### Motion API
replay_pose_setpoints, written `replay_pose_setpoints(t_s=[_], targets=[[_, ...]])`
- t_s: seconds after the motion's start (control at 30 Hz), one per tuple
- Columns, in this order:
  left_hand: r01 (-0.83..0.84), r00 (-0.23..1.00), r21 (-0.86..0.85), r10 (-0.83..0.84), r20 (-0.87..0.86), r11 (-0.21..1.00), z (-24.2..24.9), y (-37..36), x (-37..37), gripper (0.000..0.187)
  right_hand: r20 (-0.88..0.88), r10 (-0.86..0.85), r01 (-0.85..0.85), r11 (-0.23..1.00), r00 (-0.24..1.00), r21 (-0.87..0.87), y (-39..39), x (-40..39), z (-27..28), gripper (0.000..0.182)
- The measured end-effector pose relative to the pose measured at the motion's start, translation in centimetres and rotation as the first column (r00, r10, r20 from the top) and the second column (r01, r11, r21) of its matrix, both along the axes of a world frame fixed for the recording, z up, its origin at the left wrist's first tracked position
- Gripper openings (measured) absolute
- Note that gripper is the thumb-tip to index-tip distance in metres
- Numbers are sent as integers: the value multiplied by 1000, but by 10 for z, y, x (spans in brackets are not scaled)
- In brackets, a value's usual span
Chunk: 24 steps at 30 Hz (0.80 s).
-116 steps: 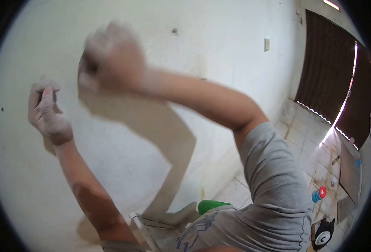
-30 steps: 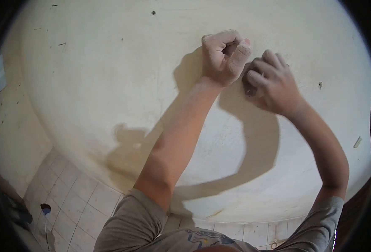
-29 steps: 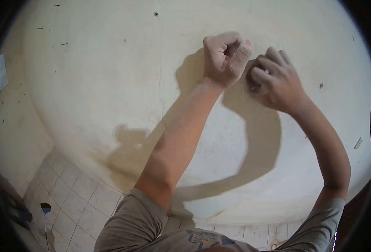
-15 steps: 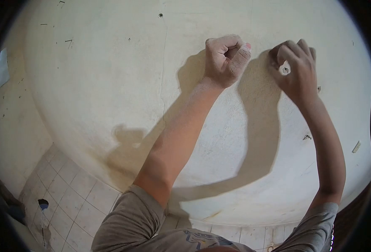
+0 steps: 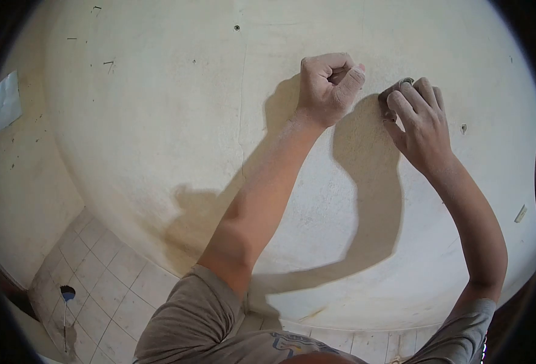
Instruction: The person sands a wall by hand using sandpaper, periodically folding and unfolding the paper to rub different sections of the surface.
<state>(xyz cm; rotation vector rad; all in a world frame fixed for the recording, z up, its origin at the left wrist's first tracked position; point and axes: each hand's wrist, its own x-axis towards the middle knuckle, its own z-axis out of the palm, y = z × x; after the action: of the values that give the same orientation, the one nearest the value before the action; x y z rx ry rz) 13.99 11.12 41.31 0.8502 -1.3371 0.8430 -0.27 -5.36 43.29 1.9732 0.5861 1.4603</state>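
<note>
My left hand (image 5: 328, 91), coated in pale dust, is curled into a loose fist in front of the cream wall (image 5: 165, 127). A dark hollow shows between its thumb and fingers, and I see nothing in it. To its right, my right hand (image 5: 422, 127) is bent against the wall, its knuckles dusty too. Its fingers close on a thin, dark folded sheet (image 5: 407, 80) that looks like sandpaper; a curled, greenish edge pokes out above the fingers. Most of that sheet is hidden.
Nails (image 5: 108, 63) and a wall plug hole (image 5: 237, 28) dot the wall, with a thin vertical crack near the middle. Another metal fixing (image 5: 463, 128) sticks out right of my right hand. Lower left, a thin-handled tool (image 5: 67, 294) stands over the floor tiles (image 5: 107, 267).
My right hand has shifted slightly left and down along the wall, and the edge of the folded sheet now shows above its fingers. My left hand stays almost where it was.
</note>
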Motion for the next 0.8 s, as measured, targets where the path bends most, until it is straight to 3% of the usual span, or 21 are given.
replay_pose_setpoints(t_s=[0.23,0.33,0.4,0.5,0.6,0.67,0.8], targets=[[-23,1000,6,24,-10,1000,1,3,-2,35,-107,41,-27,991,993,128,-2,7,11,30],[-25,1000,-6,24,-16,1000,1,3,-3,35,-95,-17,34,982,995,187,4,13,12,37],[-8,1000,-27,7,-15,1000,0,0,-5,35,-81,-30,41,990,996,137,7,15,15,39],[-132,991,-19,132,6,991,-2,3,-2,34,-158,-11,24,996,987,80,6,19,5,40],[15,999,-81,-18,-31,997,1,-1,-2,32,-390,83,-158,973,917,-166,4,29,-40,34],[16,999,-51,-18,-37,999,-1,7,-6,32,-382,76,-185,949,921,-256,7,29,-30,22],[-68,998,-32,69,9,997,-1,14,5,33,-2,-12,12,996,1000,87,-14,23,60,29]])
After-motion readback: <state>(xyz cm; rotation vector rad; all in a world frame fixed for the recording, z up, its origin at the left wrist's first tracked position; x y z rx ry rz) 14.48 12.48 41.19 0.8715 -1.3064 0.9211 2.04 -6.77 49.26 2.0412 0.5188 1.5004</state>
